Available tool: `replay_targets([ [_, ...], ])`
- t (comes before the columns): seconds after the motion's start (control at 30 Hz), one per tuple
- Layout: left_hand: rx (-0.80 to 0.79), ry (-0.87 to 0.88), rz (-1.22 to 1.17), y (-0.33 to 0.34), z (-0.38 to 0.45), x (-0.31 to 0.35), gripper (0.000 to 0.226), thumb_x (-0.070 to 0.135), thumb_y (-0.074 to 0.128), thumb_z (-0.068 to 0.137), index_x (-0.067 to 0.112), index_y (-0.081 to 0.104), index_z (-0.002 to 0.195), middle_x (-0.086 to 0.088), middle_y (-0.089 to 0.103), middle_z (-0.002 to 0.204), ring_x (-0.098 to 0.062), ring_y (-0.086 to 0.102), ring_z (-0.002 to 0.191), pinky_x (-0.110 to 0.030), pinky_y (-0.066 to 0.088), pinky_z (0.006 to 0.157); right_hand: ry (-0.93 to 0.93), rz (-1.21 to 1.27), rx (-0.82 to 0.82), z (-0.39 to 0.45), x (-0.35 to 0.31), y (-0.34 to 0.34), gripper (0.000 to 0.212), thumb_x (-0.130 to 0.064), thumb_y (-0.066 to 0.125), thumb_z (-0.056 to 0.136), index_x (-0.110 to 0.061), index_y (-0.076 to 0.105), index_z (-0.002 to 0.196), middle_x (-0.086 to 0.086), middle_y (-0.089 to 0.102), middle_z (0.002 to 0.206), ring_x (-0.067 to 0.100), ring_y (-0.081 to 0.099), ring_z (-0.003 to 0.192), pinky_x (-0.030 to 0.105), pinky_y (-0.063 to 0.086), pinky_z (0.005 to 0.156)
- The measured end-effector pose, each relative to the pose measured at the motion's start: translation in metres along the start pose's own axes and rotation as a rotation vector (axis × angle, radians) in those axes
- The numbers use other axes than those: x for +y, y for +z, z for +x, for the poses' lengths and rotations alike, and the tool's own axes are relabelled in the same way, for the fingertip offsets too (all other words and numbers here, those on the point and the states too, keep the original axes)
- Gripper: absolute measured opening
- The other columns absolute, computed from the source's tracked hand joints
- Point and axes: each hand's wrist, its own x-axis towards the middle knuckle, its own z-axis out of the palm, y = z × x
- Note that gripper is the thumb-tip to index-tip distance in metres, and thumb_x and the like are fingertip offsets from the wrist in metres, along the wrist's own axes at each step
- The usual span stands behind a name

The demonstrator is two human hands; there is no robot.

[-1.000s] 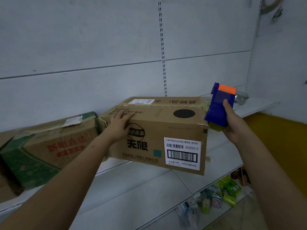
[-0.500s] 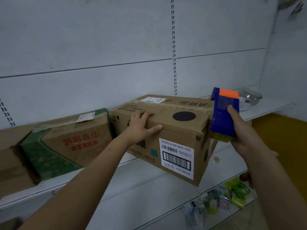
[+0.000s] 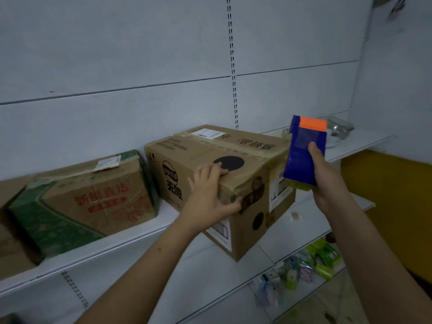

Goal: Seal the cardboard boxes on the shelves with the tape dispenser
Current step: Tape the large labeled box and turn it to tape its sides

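A brown cardboard box (image 3: 194, 157) with black print and dark round spots sits skewed on the white shelf (image 3: 131, 239), one corner hanging over the front edge. Clear tape runs along its top near edge. My left hand (image 3: 210, 195) holds the box's near top corner, fingers on top and thumb down the side. My right hand (image 3: 325, 176) grips a blue tape dispenser (image 3: 304, 155) with an orange end, held upright just right of the box's end. A second box (image 3: 93, 199) with green and red print stands to the left.
A plain brown box (image 3: 9, 242) sits at the far left. A clear glass container (image 3: 339, 132) stands on the shelf behind the dispenser. Small packaged goods (image 3: 320, 258) lie on the lower shelf at right. A yellow panel (image 3: 385, 195) fills the right side.
The brown box has turned on the shelf, its barcode end swinging right toward the dispenser. My left hand slid along the top edge to the near corner. The dispenser stayed near the box's right end.
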Motion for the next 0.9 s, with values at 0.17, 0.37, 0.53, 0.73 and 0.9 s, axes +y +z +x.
replay_targets([
  [0.17,-0.057,0.134,-0.189,-0.041,-0.021,-0.043,0.048,0.030,0.077,0.087,0.022,0.054,0.128,0.012,0.045,0.144,0.001,0.037,0.139,-0.028,0.034,0.117,-0.112,0.024,0.338,0.025,0.009,-0.015,0.046,-0.058,0.054,0.092,-0.019,0.060,0.116,-0.006,0.068,0.095,0.007,0.066,0.084,0.022,0.049,0.073],
  [0.37,-0.074,0.019,-0.347,-0.073,-0.022,-0.073,0.034,0.007,0.068,0.091,0.015,0.058,0.123,0.011,0.050,0.148,-0.002,0.041,0.140,-0.030,0.035,0.118,-0.012,0.185,0.210,0.053,0.029,-0.024,0.037,-0.053,0.055,0.094,-0.024,0.059,0.117,0.005,0.071,0.115,0.017,0.070,0.099,0.033,0.056,0.084],
  [0.53,0.028,-0.029,-0.294,-0.083,-0.041,-0.086,0.037,0.033,0.065,0.095,0.023,0.059,0.129,0.024,0.042,0.142,0.008,0.038,0.135,-0.009,0.039,0.103,0.048,0.324,0.002,0.030,0.046,-0.001,0.043,-0.048,0.051,0.097,-0.017,0.056,0.126,0.009,0.071,0.114,0.024,0.066,0.106,0.039,0.052,0.092],
  [0.73,0.045,-0.223,-0.586,-0.085,-0.065,-0.089,0.033,-0.004,0.053,0.098,0.015,0.059,0.125,-0.006,0.062,0.116,-0.019,0.064,0.105,-0.023,0.055,0.083,0.041,0.359,-0.095,-0.012,0.061,-0.013,0.040,-0.049,0.050,0.096,-0.016,0.057,0.119,0.002,0.070,0.092,0.016,0.065,0.082,0.025,0.057,0.063],
  [0.9,0.110,-0.210,-0.221,-0.090,-0.018,-0.114,0.036,0.000,0.056,0.098,0.030,0.063,0.117,0.000,0.061,0.119,-0.008,0.060,0.108,-0.029,0.052,0.093,-0.009,0.225,-0.190,-0.038,0.060,-0.002,0.055,-0.052,0.043,0.098,-0.010,0.056,0.131,0.009,0.072,0.105,0.023,0.070,0.093,0.039,0.059,0.081],
])
